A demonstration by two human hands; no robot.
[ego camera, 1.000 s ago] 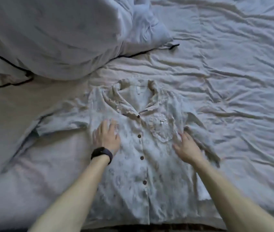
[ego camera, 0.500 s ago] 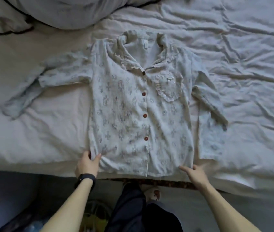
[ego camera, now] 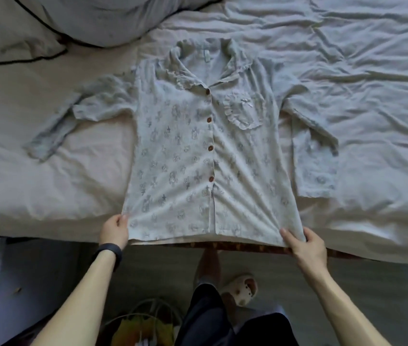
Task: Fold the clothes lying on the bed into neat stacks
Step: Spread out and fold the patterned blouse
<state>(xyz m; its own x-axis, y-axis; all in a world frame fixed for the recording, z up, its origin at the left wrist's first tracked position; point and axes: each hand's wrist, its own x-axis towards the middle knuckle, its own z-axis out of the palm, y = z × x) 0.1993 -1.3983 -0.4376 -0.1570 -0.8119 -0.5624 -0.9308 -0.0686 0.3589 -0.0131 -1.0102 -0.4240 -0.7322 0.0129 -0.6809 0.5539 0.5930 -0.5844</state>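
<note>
- The shirt [ego camera: 198,151] lies face up and buttoned on the bed [ego camera: 372,96], collar far from the person and hem [ego camera: 198,237] at the near edge of the mattress.
- The left hand [ego camera: 114,232] pinches the hem's left corner. The right hand [ego camera: 306,245] grips the right corner, thumb on top of the cloth.
- The step looks like tensioning the body panel flat before any fold. Creases fan up from the right corner, so an even pull from both corners, low and straight toward the person, should clear them.
- Pull gently: the hem already sits at the bed's edge, and too much draw would likely drag it over.
- The left sleeve [ego camera: 73,118] sprawls outward with a bend, while the right sleeve [ego camera: 315,158] hangs down beside the body. Both need laying straight before being folded inward.
- Keeping the row of buttons [ego camera: 210,147] centred should give a square fold that stacks neatly.
</note>
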